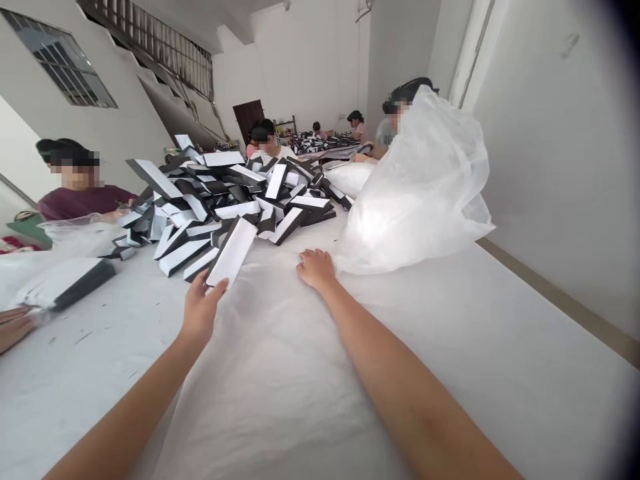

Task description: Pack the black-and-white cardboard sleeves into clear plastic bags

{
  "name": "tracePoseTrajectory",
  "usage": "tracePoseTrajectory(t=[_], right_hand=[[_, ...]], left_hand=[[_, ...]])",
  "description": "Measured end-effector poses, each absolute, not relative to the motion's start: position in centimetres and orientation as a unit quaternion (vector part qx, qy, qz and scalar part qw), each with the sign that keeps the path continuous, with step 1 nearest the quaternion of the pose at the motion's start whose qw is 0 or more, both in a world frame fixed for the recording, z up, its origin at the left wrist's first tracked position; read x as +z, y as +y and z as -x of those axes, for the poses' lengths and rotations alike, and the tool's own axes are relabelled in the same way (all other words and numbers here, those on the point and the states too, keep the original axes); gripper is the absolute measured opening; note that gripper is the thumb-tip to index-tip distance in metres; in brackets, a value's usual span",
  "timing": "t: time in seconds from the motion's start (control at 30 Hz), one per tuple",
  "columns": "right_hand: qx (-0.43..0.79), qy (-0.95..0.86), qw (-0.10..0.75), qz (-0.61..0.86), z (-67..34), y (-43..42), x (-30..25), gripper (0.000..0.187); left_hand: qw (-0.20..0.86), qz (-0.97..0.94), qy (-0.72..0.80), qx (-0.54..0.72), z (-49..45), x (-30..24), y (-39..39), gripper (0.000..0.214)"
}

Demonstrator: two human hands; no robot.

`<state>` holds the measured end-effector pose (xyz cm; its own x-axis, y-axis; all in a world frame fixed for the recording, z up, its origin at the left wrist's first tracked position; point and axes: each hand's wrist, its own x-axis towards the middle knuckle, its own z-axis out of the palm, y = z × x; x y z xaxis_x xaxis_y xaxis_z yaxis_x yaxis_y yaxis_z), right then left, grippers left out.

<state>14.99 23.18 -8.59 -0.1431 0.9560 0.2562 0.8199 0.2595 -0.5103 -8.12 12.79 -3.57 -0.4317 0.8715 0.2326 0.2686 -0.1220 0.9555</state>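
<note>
Bright, white-walled workroom runs back past a long table covered in white sheeting [280,407]. Closest to the action, the fingers of the left hand [200,310] stand fairly close together, their tips against the lower end of a long black-and-white box [233,252], though from here it is impossible to tell whether they truly grip it. That box lies at the near edge of a heap of black-and-white boxes [220,193], its long axis running from those fingertips up and to the right into the pile. The left hand is clearly the nearer one. The right hand [315,269] rests on the sheeting to the right of the box, fingers loosely open and holding nothing, just beside a large white plastic sack [415,187]. Left of the heap sits a co-worker in a maroon top [83,203], while another person's hand [15,327] enters at the left edge near a bagged box [65,283]. Beyond the heap, more workers [265,143] sit along the table.
</note>
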Motion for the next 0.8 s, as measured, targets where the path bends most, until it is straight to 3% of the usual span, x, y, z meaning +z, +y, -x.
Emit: tracePoseTrajectory(t=[0.13,0.27,0.33,0.6,0.8], right_hand=[[0.099,-0.727,0.330,0.594,-15.0,22.9,-8.3,0.043],[0.073,-0.688,0.528,0.492,-15.3,21.9,-7.8,0.042],[0.074,-0.697,0.571,0.427,-15.3,21.1,-7.4,0.044],[0.164,-0.815,0.442,0.338,-13.0,18.4,-6.3,0.056],[0.335,-0.708,0.499,0.371,-12.0,19.3,-7.3,0.037]], left_hand=[[0.408,-0.428,0.527,0.610,7.6,-3.4,8.5,0.039],[0.458,-0.463,0.515,0.558,9.2,-4.2,8.3,0.048],[0.469,-0.467,0.512,0.547,10.2,-4.7,8.8,0.052],[0.472,-0.480,0.533,0.512,11.3,-6.0,9.9,0.055],[0.452,-0.482,0.520,0.541,11.0,-6.3,9.9,0.073]])
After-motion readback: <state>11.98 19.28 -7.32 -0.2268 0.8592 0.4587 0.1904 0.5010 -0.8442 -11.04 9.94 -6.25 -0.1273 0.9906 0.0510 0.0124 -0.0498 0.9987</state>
